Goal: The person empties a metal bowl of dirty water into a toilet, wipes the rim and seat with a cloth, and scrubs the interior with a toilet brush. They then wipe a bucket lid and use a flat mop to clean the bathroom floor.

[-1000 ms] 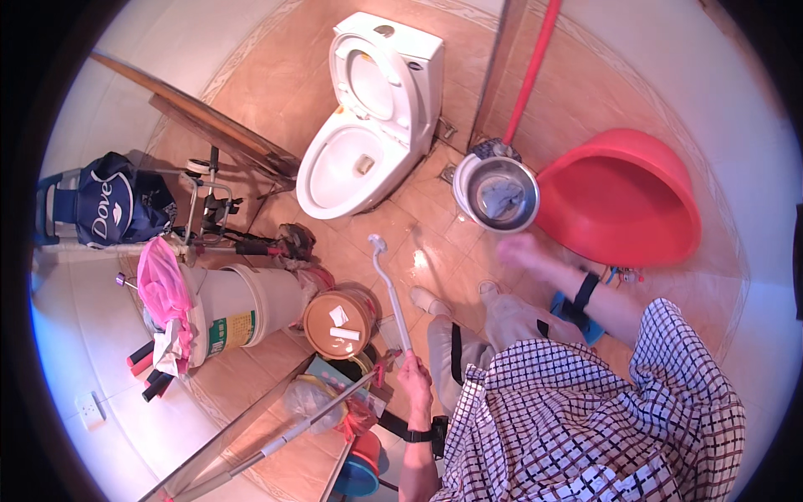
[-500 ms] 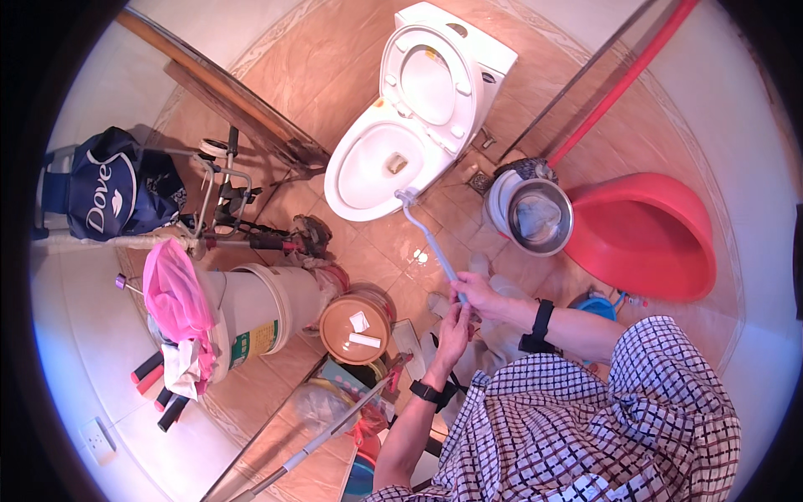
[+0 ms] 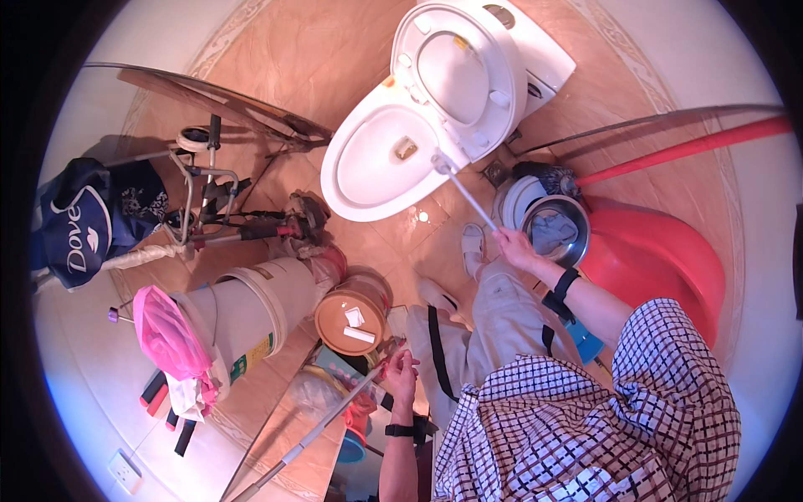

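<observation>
My right hand [image 3: 515,248] is closed round the handle of a toilet brush [image 3: 470,196], whose pale head is over the right rim of the white toilet [image 3: 336,186]. The toilet's seat and lid [image 3: 452,77] are raised, and a brownish patch shows at the drain in its bowl. Lower down, my left hand [image 3: 401,376] is off the brush, its fingers loosely bent and apart. It is nearest a grey pole [image 3: 322,427] and the brown-lidded bucket [image 3: 335,322]; I see nothing held in it.
To the right are a steel basin [image 3: 583,243] with a cloth, a big red tub [image 3: 669,259] and a red pole [image 3: 694,146]. Left are a large white bucket [image 3: 259,305] with a pink bag [image 3: 171,335], a folding trolley [image 3: 201,188] and a blue bag [image 3: 84,222].
My left hand has let go of the brush handle and moved down and left. My right hand has moved up and right, carrying the brush head along the toilet rim. The view has turned.
</observation>
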`<state>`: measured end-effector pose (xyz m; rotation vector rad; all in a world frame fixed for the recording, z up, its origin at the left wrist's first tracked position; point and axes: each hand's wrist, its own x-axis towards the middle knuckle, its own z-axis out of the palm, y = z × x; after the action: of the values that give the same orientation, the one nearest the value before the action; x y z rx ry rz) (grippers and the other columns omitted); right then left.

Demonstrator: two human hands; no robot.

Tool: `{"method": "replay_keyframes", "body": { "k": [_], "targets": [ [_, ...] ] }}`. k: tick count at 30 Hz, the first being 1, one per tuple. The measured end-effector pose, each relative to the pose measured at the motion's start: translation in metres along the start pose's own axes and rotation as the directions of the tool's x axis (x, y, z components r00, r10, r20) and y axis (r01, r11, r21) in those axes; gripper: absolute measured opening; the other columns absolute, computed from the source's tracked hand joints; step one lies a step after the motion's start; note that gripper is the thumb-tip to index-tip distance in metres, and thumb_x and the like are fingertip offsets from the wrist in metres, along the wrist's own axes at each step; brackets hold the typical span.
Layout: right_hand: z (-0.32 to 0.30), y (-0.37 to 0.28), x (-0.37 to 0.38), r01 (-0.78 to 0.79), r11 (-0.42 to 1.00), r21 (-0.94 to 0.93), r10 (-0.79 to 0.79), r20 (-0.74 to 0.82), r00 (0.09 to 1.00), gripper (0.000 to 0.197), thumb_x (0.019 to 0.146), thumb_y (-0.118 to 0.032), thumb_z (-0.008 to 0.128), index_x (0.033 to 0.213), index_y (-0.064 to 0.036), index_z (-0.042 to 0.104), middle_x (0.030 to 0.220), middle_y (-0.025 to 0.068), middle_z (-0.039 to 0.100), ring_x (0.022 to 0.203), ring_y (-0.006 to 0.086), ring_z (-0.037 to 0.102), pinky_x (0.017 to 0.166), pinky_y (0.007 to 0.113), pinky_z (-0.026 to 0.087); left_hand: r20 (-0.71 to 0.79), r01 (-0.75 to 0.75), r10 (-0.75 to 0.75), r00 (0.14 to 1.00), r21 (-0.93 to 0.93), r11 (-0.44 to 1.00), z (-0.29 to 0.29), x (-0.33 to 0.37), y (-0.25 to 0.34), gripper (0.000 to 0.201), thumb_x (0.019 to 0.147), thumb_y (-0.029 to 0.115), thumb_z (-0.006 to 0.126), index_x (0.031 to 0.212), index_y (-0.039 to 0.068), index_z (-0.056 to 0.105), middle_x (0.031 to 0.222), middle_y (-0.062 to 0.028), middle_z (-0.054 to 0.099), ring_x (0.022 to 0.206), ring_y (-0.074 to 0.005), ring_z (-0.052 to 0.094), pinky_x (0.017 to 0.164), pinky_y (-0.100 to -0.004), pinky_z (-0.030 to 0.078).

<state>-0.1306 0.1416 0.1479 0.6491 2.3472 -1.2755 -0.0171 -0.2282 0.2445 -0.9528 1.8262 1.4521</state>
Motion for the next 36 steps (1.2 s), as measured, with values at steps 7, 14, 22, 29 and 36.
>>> {"method": "replay_keyframes", "body": {
  "k": [7, 14, 22, 29, 36],
  "targets": [
    [-0.011, 0.018, 0.039, -0.06, 0.997, -0.05, 0.065, 0.091, 0.994, 0.027, 0.092, -0.019, 0.042, 0.11, -0.0016, 0.052, 0.064, 0.0088, 0.059, 0.058, 0.021, 0.057, 0.055, 0.035, 0.045, 0.04, 0.01, -0.012, 0.999, 0.052, 0.999, 0.003, 0.019, 0.009, 0.029, 0.09, 0.026, 0.055, 0.105, 0.001, 0.056, 0.069, -0.004, 0.06, 0.051, -0.0059, 0.047, 0.046, -0.0193, 0.036],
    [0.005, 0.045, 0.057, -0.085, 0.959, -0.27, 0.109, 0.078, 0.991, 0.028, 0.089, -0.015, 0.043, 0.114, -0.0052, 0.05, 0.078, 0.0249, 0.059, 0.075, 0.0409, 0.058, 0.068, 0.046, 0.047, 0.066, 0.001, -0.004, 0.998, 0.053, 0.999, -0.001, 0.074, 0.016, 0.027, 0.091, 0.025, 0.053, 0.105, 0.001, 0.056, 0.068, -0.0032, 0.059, 0.05, -0.0052, 0.045, 0.046, -0.0195, 0.035],
    [0.117, 0.013, 0.051, 0.027, 0.943, -0.331, 0.116, 0.403, 0.908, 0.025, 0.086, -0.011, 0.047, 0.11, -0.0063, 0.051, 0.082, 0.0258, 0.059, 0.077, 0.0431, 0.057, 0.066, 0.047, 0.046, 0.024, 0.052, -0.053, 0.998, 0.054, 0.997, -0.044, 0.117, 0.025, 0.026, 0.092, 0.023, 0.052, 0.103, 0.0, 0.058, 0.066, -0.0023, 0.058, 0.05, -0.0043, 0.045, 0.044, -0.0176, 0.034],
    [0.141, -0.065, 0.101, 0.053, 0.995, -0.083, -0.053, 0.003, 0.999, 0.037, 0.083, -0.008, 0.047, 0.119, -0.0098, 0.049, 0.082, 0.024, 0.06, 0.076, 0.0427, 0.058, 0.065, 0.047, 0.048, 0.022, 0.038, -0.036, 0.999, -0.081, 0.996, -0.089, 0.142, 0.022, 0.025, 0.092, 0.023, 0.053, 0.102, 0.0, 0.058, 0.066, -0.002, 0.058, 0.051, -0.0049, 0.045, 0.044, -0.0182, 0.034],
    [0.072, -0.104, 0.2, 0.083, 0.661, -0.746, 0.173, 0.259, 0.95, 0.042, 0.076, -0.003, 0.048, 0.117, -0.0088, 0.052, 0.091, 0.0224, 0.062, 0.085, 0.0394, 0.06, 0.074, 0.045, 0.05, 0.01, 0.102, -0.101, 0.995, -0.121, 0.987, -0.105, 0.151, 0.013, 0.025, 0.092, 0.023, 0.053, 0.103, 0.001, 0.057, 0.065, -0.0025, 0.057, 0.05, -0.0052, 0.044, 0.044, -0.0179, 0.033]
  ]
}}
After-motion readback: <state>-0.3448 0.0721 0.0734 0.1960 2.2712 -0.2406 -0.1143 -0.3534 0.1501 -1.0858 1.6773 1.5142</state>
